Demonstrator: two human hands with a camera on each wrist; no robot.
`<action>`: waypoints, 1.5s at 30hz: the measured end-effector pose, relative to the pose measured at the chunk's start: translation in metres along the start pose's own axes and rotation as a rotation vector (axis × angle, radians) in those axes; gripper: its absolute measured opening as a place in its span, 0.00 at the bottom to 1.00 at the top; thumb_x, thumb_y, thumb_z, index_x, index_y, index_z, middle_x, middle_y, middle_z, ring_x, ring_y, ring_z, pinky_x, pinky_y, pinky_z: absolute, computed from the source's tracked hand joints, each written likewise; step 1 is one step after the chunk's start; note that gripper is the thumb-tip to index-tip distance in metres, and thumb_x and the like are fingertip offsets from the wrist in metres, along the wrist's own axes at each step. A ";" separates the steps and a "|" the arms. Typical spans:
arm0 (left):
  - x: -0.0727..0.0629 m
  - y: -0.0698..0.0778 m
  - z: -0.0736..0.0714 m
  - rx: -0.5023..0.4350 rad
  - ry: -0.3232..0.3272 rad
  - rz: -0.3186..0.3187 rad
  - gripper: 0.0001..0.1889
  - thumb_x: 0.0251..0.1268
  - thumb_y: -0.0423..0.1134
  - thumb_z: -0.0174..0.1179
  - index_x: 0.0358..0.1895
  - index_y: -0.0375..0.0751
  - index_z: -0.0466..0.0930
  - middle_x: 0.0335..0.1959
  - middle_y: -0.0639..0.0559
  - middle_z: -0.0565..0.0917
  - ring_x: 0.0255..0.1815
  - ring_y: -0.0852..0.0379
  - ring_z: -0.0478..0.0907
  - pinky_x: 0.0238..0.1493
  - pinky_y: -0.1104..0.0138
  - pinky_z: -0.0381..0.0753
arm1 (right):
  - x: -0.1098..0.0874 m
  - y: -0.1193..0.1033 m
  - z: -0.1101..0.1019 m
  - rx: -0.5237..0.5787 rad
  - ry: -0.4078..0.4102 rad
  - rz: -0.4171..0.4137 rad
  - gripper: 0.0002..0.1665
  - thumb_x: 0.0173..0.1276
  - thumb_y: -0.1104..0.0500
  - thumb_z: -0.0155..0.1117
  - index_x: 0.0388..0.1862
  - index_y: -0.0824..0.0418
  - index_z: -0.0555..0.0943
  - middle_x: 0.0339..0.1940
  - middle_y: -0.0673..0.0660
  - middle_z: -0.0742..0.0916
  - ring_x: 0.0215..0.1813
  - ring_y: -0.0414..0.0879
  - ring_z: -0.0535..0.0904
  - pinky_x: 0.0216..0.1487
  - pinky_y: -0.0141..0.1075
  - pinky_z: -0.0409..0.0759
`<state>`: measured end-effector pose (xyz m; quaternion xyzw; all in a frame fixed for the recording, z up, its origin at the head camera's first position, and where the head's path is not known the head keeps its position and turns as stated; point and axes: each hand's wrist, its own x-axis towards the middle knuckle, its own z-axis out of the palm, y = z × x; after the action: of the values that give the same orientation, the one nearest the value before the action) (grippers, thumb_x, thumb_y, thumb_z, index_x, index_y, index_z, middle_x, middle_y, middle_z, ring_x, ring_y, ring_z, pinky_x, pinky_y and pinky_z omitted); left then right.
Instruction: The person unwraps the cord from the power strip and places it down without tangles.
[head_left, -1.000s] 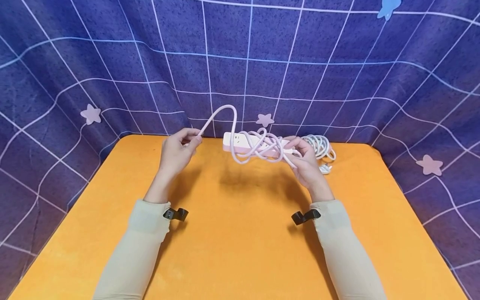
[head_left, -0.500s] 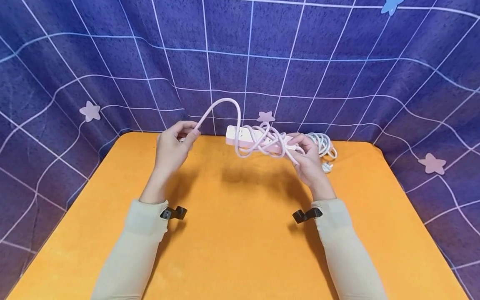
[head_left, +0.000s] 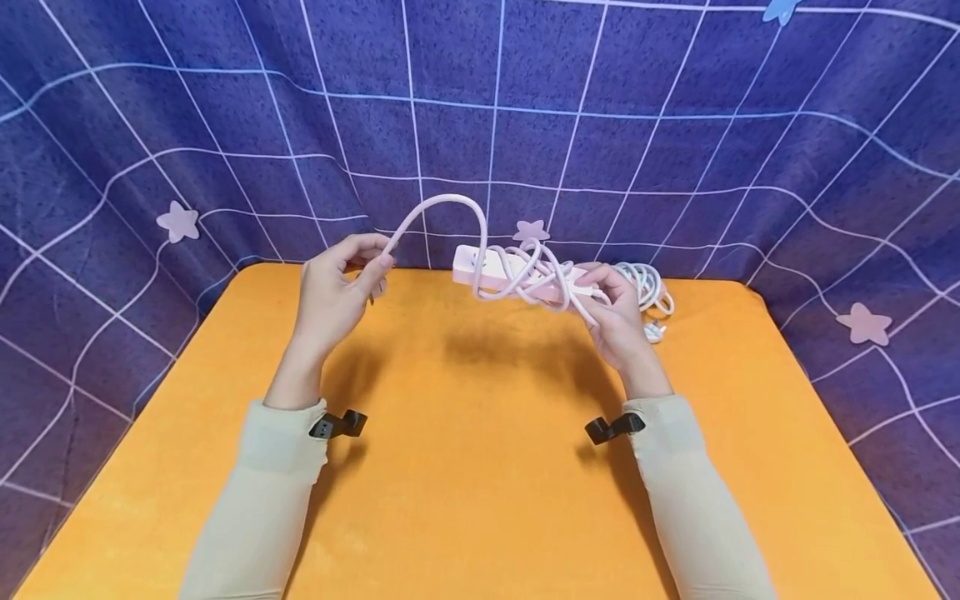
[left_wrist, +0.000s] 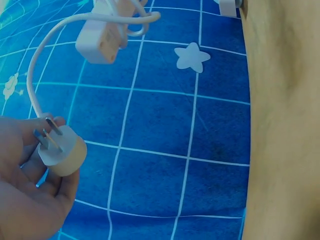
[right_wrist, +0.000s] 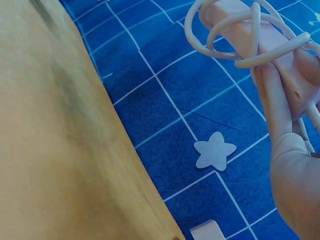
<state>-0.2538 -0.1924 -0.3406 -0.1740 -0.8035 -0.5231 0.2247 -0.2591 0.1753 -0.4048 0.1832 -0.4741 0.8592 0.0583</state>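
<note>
Blue curtain (head_left: 450, 75) backs the orange counter (head_left: 480, 500); above it, the right grip (head_left: 621, 321) clasps the power strip (head_left: 494, 265) by one end, how firmly is unclear. Crossed loops of cord (head_left: 450, 198) could cinch if the left grip (head_left: 330, 292), curled round the plug (left_wrist: 62, 154), tugs hard.

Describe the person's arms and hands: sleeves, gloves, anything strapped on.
Left sleeve and right sleeve are plain, pale grey-green, and long, ending at the wrists. Left hand and right hand are bare, no gloves. A small black wrist camera juts inward at each cuff: left unit, right unit. No cables visible on them.
</note>
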 end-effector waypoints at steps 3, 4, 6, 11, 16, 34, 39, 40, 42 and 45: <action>-0.001 0.001 -0.004 -0.016 -0.026 0.022 0.09 0.76 0.37 0.67 0.53 0.41 0.89 0.33 0.52 0.85 0.27 0.54 0.80 0.26 0.71 0.79 | 0.000 0.000 -0.001 0.004 0.005 0.002 0.24 0.66 0.86 0.52 0.37 0.60 0.84 0.53 0.56 0.82 0.51 0.45 0.85 0.46 0.34 0.89; -0.001 0.002 -0.005 -0.021 -0.037 0.030 0.09 0.76 0.37 0.67 0.54 0.41 0.89 0.33 0.52 0.85 0.27 0.54 0.80 0.26 0.70 0.79 | 0.000 0.000 -0.001 0.008 0.006 0.003 0.24 0.66 0.85 0.52 0.37 0.60 0.84 0.53 0.56 0.82 0.51 0.45 0.85 0.46 0.35 0.89; 0.000 0.002 -0.008 -0.016 -0.060 0.051 0.10 0.76 0.34 0.67 0.55 0.40 0.88 0.34 0.52 0.86 0.27 0.54 0.81 0.27 0.71 0.80 | 0.000 0.000 -0.002 0.014 0.009 0.005 0.23 0.66 0.85 0.53 0.37 0.60 0.84 0.53 0.56 0.82 0.51 0.45 0.85 0.46 0.35 0.89; 0.004 0.003 -0.017 0.079 -0.119 0.116 0.10 0.74 0.33 0.68 0.55 0.43 0.88 0.35 0.56 0.88 0.28 0.58 0.83 0.36 0.74 0.81 | 0.000 0.001 -0.003 0.029 0.015 0.002 0.22 0.67 0.85 0.54 0.37 0.61 0.83 0.53 0.56 0.82 0.50 0.45 0.85 0.46 0.35 0.89; 0.005 0.008 -0.028 0.161 -0.190 0.152 0.08 0.74 0.36 0.69 0.52 0.49 0.88 0.36 0.60 0.89 0.33 0.61 0.85 0.38 0.72 0.81 | -0.001 0.001 -0.003 0.026 0.015 -0.004 0.23 0.67 0.85 0.53 0.37 0.60 0.83 0.53 0.55 0.82 0.50 0.44 0.85 0.46 0.34 0.89; -0.017 -0.009 -0.062 0.297 -0.479 0.513 0.23 0.60 0.24 0.74 0.56 0.52 0.90 0.39 0.69 0.86 0.38 0.71 0.79 0.41 0.75 0.75 | 0.000 -0.001 -0.006 0.045 0.018 -0.016 0.22 0.67 0.85 0.53 0.38 0.61 0.83 0.54 0.56 0.81 0.52 0.44 0.84 0.46 0.34 0.89; -0.023 -0.023 -0.066 0.342 -0.522 0.620 0.23 0.56 0.25 0.76 0.55 0.51 0.91 0.38 0.67 0.86 0.39 0.68 0.75 0.39 0.73 0.72 | 0.002 -0.001 -0.008 0.064 0.006 -0.019 0.20 0.66 0.84 0.56 0.38 0.62 0.83 0.54 0.56 0.82 0.52 0.45 0.85 0.46 0.34 0.89; -0.024 -0.026 -0.067 0.359 -0.531 0.639 0.23 0.56 0.26 0.76 0.54 0.50 0.91 0.39 0.66 0.87 0.39 0.67 0.75 0.39 0.73 0.71 | 0.002 -0.001 -0.008 0.069 0.003 -0.018 0.19 0.67 0.84 0.56 0.38 0.63 0.83 0.54 0.56 0.82 0.52 0.46 0.85 0.46 0.34 0.89; -0.026 -0.031 -0.068 0.393 -0.544 0.673 0.21 0.56 0.28 0.76 0.53 0.49 0.91 0.38 0.64 0.87 0.38 0.66 0.75 0.39 0.72 0.71 | 0.002 -0.001 -0.008 0.078 -0.004 -0.018 0.18 0.67 0.84 0.57 0.38 0.63 0.83 0.54 0.57 0.82 0.52 0.46 0.85 0.47 0.34 0.89; -0.029 -0.040 -0.069 0.438 -0.566 0.697 0.20 0.57 0.29 0.76 0.53 0.48 0.91 0.37 0.62 0.87 0.38 0.64 0.77 0.41 0.71 0.72 | 0.001 -0.001 -0.008 0.083 -0.012 -0.019 0.18 0.67 0.83 0.58 0.38 0.63 0.83 0.54 0.56 0.82 0.51 0.46 0.85 0.47 0.34 0.89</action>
<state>-0.2372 -0.2730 -0.3626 -0.5162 -0.8179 -0.1682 0.1904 -0.2620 0.1824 -0.4070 0.1952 -0.4366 0.8764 0.0560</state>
